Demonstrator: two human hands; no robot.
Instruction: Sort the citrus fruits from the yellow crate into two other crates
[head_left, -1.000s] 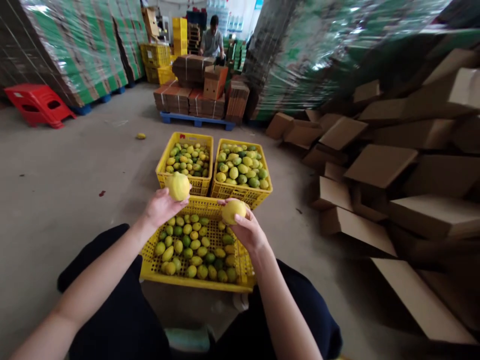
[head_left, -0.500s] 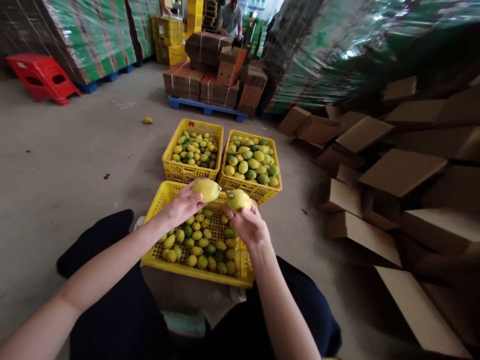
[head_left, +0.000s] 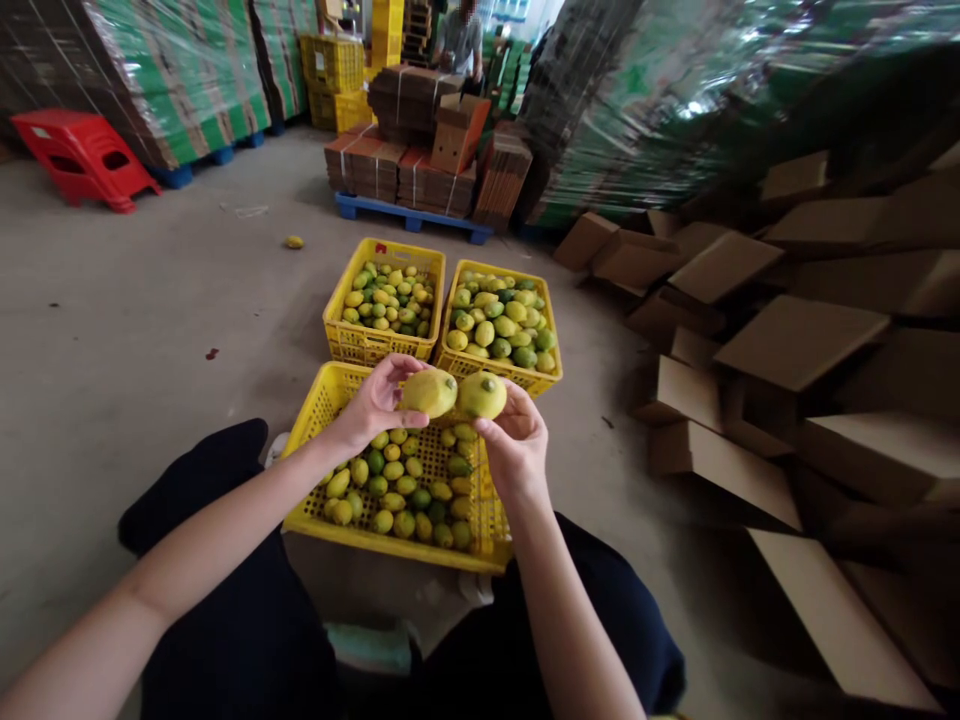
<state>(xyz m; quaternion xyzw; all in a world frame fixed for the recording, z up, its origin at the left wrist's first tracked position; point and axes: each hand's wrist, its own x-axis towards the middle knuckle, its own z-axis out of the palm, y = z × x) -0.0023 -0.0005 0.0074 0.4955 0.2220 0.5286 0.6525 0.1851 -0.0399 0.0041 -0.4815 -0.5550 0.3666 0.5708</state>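
My left hand [head_left: 379, 405] grips a yellow lemon [head_left: 430, 394] between thumb and fingers, its stem end turned to the right. Close beside it, my right hand [head_left: 516, 436] holds a second yellow lemon [head_left: 481, 396] with the stem end facing me. The two fruits are side by side, almost touching. Both are held above the near yellow crate [head_left: 390, 548], which stands between my knees with several yellow and green lemons spread over its perforated bottom. Part of that crate's far side is hidden behind my hands.
Beyond stand two yellow crates, a left one [head_left: 334, 338] and a right one [head_left: 501, 371], both full of lemons. A lone lemon [head_left: 294, 242] lies on the floor. Cardboard boxes [head_left: 802, 340] pile up at right. A red stool [head_left: 86, 160] is far left; a person [head_left: 459, 45] stands behind stacked cartons.
Both lemons have been turned so their stem ends show more. My left hand has moved slightly right, bringing the two fruits closer together.
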